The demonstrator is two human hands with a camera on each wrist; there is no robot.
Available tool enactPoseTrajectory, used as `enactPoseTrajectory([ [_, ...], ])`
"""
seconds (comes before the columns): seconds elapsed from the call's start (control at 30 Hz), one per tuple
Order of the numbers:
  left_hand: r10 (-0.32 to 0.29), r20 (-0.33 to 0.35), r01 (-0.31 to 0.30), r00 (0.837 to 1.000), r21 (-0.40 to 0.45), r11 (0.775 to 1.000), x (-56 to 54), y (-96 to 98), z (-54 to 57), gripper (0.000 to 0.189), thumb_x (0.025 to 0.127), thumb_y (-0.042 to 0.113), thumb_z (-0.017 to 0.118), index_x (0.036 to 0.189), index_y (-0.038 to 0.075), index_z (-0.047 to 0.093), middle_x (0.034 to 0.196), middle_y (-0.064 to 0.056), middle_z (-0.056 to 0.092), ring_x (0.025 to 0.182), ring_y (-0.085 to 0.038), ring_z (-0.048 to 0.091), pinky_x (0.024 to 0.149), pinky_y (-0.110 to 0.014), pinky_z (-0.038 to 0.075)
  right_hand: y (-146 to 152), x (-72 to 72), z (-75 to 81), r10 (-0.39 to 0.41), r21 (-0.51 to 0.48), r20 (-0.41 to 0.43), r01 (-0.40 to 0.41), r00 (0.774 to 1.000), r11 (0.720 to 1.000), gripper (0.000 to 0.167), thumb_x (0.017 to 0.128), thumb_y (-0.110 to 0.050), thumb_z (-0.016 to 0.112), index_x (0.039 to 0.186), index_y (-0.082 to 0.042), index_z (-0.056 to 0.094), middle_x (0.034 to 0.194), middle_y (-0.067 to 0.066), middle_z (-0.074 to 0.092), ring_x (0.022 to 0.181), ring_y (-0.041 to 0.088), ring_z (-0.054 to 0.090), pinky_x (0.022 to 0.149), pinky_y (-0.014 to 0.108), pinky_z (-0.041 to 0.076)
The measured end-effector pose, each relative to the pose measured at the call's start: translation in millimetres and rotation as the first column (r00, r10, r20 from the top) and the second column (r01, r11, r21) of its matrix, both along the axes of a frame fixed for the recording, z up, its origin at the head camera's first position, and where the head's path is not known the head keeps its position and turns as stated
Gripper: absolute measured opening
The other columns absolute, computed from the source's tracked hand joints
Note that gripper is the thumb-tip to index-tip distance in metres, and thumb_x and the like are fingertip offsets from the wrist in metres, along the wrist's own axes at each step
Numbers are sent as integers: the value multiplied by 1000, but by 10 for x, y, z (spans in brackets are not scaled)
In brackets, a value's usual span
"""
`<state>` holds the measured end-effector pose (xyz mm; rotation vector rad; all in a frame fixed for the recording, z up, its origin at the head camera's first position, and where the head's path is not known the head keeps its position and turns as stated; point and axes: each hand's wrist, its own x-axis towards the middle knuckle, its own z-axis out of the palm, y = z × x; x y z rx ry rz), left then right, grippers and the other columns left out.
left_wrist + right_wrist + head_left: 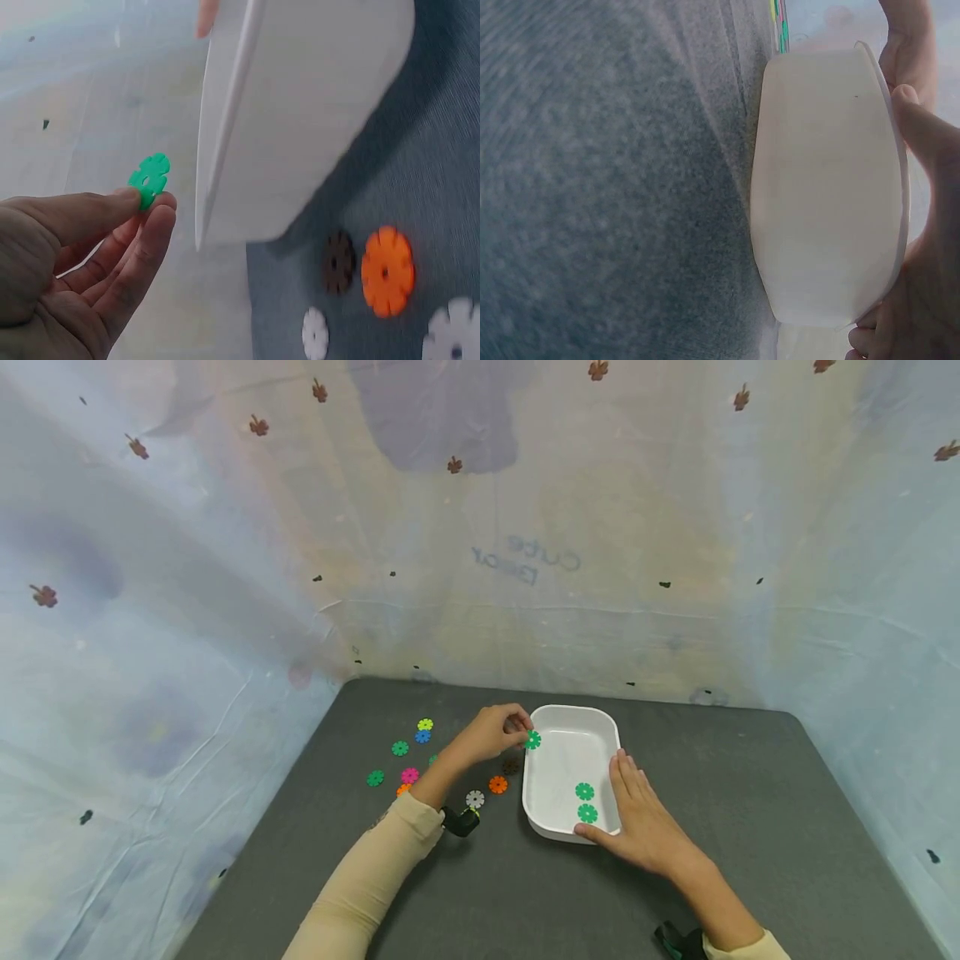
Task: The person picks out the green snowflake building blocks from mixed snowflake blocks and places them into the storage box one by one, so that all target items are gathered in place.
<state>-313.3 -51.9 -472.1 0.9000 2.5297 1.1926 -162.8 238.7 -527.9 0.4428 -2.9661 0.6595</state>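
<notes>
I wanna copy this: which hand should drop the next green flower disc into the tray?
Probably the left hand: it pinches the green flower disc by the white tray. The right hand holds no disc and touches the tray's right side.

L hand point(491, 732) pinches, thumb vs. fingertips; R hand point(641, 827) w/ fingers straight, thumb out to side.

We're somewhere screened off here: pale, leaf-dotted sheeting point(570, 502) hangs behind and beside a dark grey tabletop point(735, 793); home or workplace, we can't tell!
</notes>
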Motion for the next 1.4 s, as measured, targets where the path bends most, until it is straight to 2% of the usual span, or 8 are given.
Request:
enactPoseTrajectory([
  [0.13, -14, 12, 14, 1000, -2, 1000, 1, 161, -11, 12, 104, 10, 73, 115, 10, 70, 102, -2, 71, 91, -25, 74, 74, -27, 60, 2, 0, 7, -4, 6, 11, 4, 1000, 1000, 132, 88, -77, 72, 168, 9, 12, 177, 27, 7, 163, 47, 12, 129, 64, 19],
  [0.33, -47, 50, 47, 998, -2, 999, -24, 387, -82, 10, 104, 8, 73, 114, 10, 71, 102, -1, 72, 89, -20, 76, 74, -26, 60, 1, -1, 16, -2, 4, 20, 2, 1000, 1000, 130, 89, -76, 71, 168, 9, 12, 177, 27, 5, 163, 47, 10, 129, 63, 18],
  [0.53, -59, 28, 60, 998, -35, 998, -25, 568, -178, 8, 102, 6, 75, 108, 11, 73, 95, 2, 71, 78, -8, 70, 71, -23, 58, -8, -5, -3, 4, -4, 20, -4, 1000, 1000, 130, 89, -76, 72, 167, 10, 13, 177, 28, 6, 164, 45, 9, 129, 63, 18],
  [0.77, -86, 18, 87, 996, -68, 994, -29, 785, -248, 8, 99, 3, 77, 105, 9, 74, 93, -1, 73, 74, -4, 67, 68, -19, 55, 1, 0, -11, 7, 0, 11, -7, 1000, 1000, 129, 90, -75, 72, 167, 10, 12, 177, 28, 6, 164, 46, 9, 129, 63, 18],
  [0.93, -100, -3, 99, 995, -73, 992, -80, 926, -364, 11, 96, -2, 78, 102, 7, 74, 90, -1, 73, 74, -1, 64, 65, -16, 53, 5, 7, -15, 15, 3, 0, -15, 1000, 1000, 129, 90, -74, 72, 168, 9, 11, 176, 28, 7, 164, 45, 9, 129, 63, 18],
  [1.1, -91, 1, 91, 996, -102, 991, -69, 1003, -422, 12, 94, -5, 76, 99, 5, 75, 85, 1, 71, 70, -1, 61, 62, -15, 54, 0, 11, -9, 20, -3, -7, -20, 1000, 1000, 129, 90, -73, 73, 168, 8, 11, 176, 29, 7, 164, 45, 9, 129, 62, 18],
  [1.23, -77, 9, 77, 997, -124, 989, -38, 1045, -420, 10, 94, -4, 77, 99, 5, 74, 82, 2, 69, 68, -2, 62, 61, -16, 53, 3, 13, -4, 17, 1, -9, -17, 1000, 1000, 128, 90, -74, 72, 168, 8, 11, 176, 29, 7, 164, 45, 8, 130, 62, 18],
  [1.4, -52, -7, 50, 999, -172, 984, -34, 1092, -480, 10, 94, -2, 79, 99, 6, 75, 80, 5, 68, 65, -2, 59, 61, -14, 49, 2, 14, -8, 19, 8, -11, -19, 1000, 1000, 128, 91, -74, 72, 168, 8, 11, 176, 29, 6, 164, 46, 8, 129, 63, 18],
])
